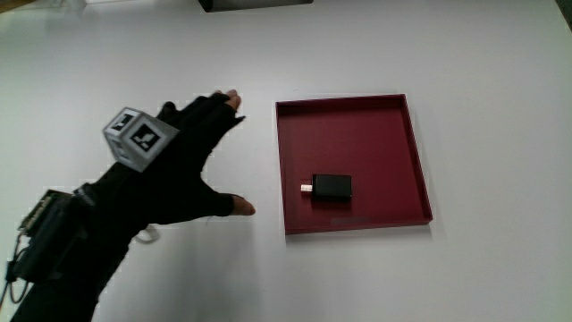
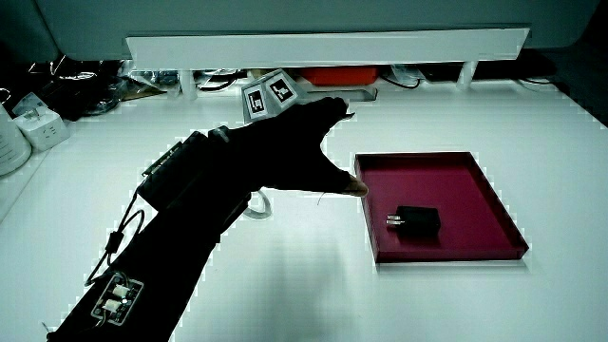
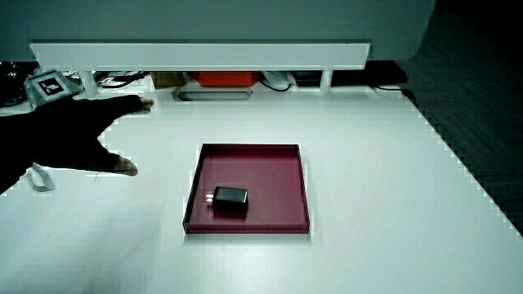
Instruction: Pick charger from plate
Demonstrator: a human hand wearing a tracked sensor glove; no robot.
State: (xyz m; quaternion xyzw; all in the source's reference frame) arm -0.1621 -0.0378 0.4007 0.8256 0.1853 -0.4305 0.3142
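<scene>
Nearest the person: forearm and black-gloved hand (image 1: 183, 165), patterned cube (image 1: 138, 137) on its back, hovering over bare table (image 1: 465, 54) beside the plate, not over it. Fingers spread wide, thumb apart from the rest, holding nothing; same in both side views (image 2: 304, 152) (image 3: 78, 135).

Next out, just beside the thumb tip: dark red square plate (image 1: 415, 156) with a low raised rim, flat on the table. Inside it, in the part of the plate nearer the person, closer to the rim on the hand's side: the charger (image 1: 332, 186), a small black block lying flat, its metal prongs toward the hand. Clear of the rim all round, touching nothing but the plate's floor.

Likely light, rigid, smooth-sided and not fragile. Best taken by a pinch across the two long flat sides of the body, not by the prongs. Low rim probably no obstacle to fingers coming from above.

Farthest from the plate: a low white partition (image 2: 328, 45).
</scene>
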